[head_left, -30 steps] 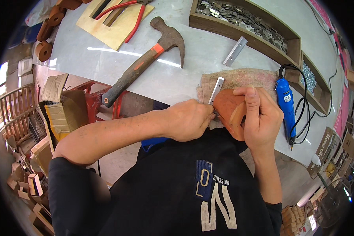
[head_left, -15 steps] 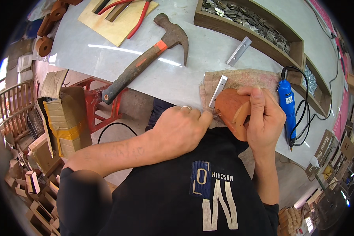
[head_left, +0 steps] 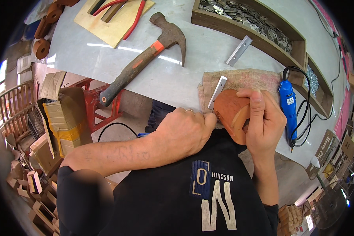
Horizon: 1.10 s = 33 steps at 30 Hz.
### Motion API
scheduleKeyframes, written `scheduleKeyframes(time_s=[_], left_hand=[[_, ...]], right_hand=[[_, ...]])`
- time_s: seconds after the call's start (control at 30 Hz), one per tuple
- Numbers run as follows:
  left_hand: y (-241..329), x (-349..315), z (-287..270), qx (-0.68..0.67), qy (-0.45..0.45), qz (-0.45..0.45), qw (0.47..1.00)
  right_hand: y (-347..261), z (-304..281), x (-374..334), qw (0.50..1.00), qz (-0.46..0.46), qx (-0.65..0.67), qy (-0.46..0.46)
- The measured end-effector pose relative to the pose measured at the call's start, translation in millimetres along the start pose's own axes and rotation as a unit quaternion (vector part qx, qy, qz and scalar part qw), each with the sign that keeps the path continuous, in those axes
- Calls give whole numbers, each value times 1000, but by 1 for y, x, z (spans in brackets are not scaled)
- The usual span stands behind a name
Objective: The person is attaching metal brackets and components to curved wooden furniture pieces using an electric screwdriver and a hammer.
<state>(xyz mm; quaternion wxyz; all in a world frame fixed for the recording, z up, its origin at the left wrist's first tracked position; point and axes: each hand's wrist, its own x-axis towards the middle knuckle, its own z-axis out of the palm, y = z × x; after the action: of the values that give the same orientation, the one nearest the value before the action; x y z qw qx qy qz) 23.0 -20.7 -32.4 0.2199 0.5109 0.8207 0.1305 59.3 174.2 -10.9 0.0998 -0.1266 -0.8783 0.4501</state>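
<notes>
My right hand (head_left: 265,122) pinches the orange-brown, rounded, wood-like block (head_left: 229,105) by its right side, thumb and fingers closed on it. The block sits between my hands, at the near edge of the bench (head_left: 78,59). My left hand (head_left: 188,129) is curled just left of it, knuckles up; I cannot tell whether its hidden fingertips grip anything. Just beyond, a slim silver metal bar with holes (head_left: 217,91) lies on the beige-pink woven cloth (head_left: 255,78). A blue pen-shaped power tool (head_left: 287,106) lies to the right.
</notes>
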Motion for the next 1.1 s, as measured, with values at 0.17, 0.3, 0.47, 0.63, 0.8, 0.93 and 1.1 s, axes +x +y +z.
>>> scheduleKeyframes(time_s=[0.17, 0.3, 0.47, 0.63, 0.8, 0.93, 1.1], left_hand=[[1, 4, 3, 13, -17, 11, 1000], [-1, 8, 1, 37, -42, 18, 998], [-3, 10, -3, 80, -24, 40, 996], [-11, 2, 1, 11, 27, 30, 999], [-15, -8, -6, -90, 45, -81, 992], [-18, 2, -12, -304, -43, -101, 946], [-17, 10, -11, -272, -61, -114, 954]], right_hand=[[-1, 2, -2, 1000, -4, 0, 11], [1, 4, -1, 999, -30, -1, 23], [-4, 0, -1, 1000, -17, -19, 11], [-2, -1, 0, 1000, -3, -19, 3], [-1, -4, 0, 1000, 8, -21, -8], [-5, -6, 1, 999, 17, -29, -11], [-1, -2, 1, 1000, -1, -16, -1]])
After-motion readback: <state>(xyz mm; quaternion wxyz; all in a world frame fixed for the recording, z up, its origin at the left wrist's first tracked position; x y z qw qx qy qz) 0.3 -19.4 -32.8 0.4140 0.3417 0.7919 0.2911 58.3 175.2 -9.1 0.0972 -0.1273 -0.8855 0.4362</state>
